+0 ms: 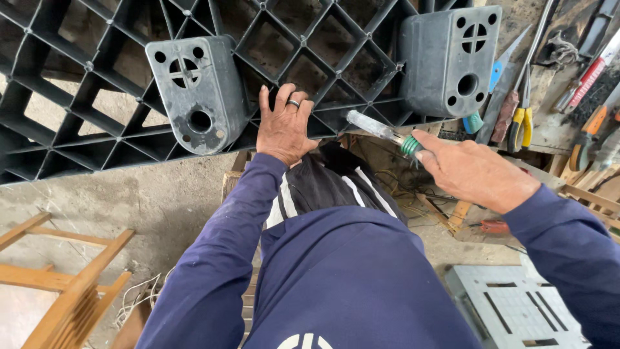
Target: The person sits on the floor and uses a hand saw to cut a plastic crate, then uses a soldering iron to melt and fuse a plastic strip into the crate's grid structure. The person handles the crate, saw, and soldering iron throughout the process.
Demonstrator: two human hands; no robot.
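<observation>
Item: black plastic pallet (97, 123), upturned, its open grid of ribs facing the camera. It lies across a cluttered work surface (549, 132) and overhangs the near edge, above the person's lap.

Feet: two hollow block feet (194, 90) stand up from the grid, one just left of the left hand, the other (449, 58) near the pallet's right end.

Left hand (283, 126): laid flat on the pallet's near edge, fingers spread over the ribs, ring on one finger; pressing down, nothing enclosed.

Right hand (475, 171): closed round a tool with a green ribbed collar (408, 145); the pale shaft (369, 124) points at the pallet's near edge, just right of the left hand. Whether the tip touches cannot be told.

Handling, as judged: stiff, moulded, probably bulky rather than heavy. The ribs offer many finger holds, and the rim and feet look the firmest places to take it. Thin ribs may crack under prying.

Beyond the pallet's right end: pliers with yellow handles (520, 123) and other hand tools. Below its left part: a wooden frame (71, 284) on the floor.
</observation>
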